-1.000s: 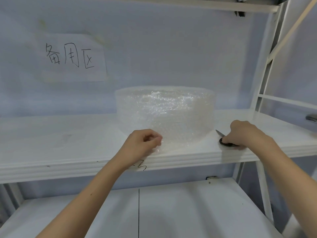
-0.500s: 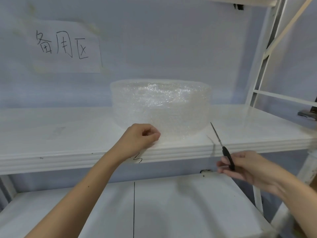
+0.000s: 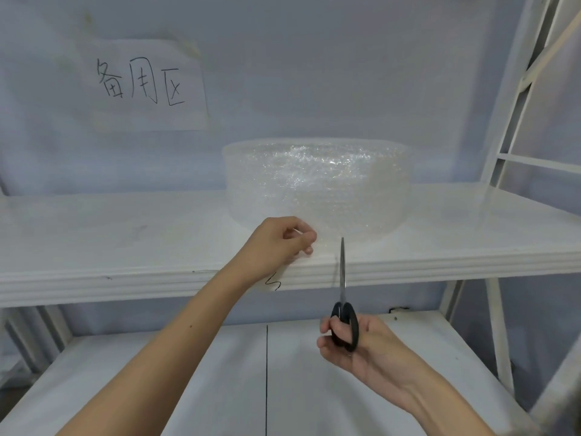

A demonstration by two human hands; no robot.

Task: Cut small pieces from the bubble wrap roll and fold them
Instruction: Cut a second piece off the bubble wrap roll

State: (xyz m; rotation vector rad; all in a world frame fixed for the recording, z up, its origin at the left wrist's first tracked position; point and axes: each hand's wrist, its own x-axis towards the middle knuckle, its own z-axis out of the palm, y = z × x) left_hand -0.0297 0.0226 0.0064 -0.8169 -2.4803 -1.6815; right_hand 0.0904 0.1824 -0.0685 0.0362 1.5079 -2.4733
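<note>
A wide roll of clear bubble wrap point(image 3: 317, 184) stands on the white upper shelf point(image 3: 125, 234). My left hand point(image 3: 283, 240) pinches the loose end of the wrap at the roll's front, near the shelf edge. My right hand point(image 3: 358, 344) holds black-handled scissors point(image 3: 343, 297) below the shelf edge. Their blades are together and point straight up, the tip just right of my left hand and close to the wrap's loose end.
A paper sign point(image 3: 141, 86) with handwritten characters is taped to the wall at upper left. A lower white shelf point(image 3: 220, 388) runs beneath my arms. White frame posts point(image 3: 503, 325) stand at the right. A small black scribble point(image 3: 273, 281) marks the upper shelf's front edge.
My right hand picked the scissors up off the upper shelf, dropped below its edge and swung left, turning the blades upright beside my left hand. My left hand kept its pinch on the wrap.
</note>
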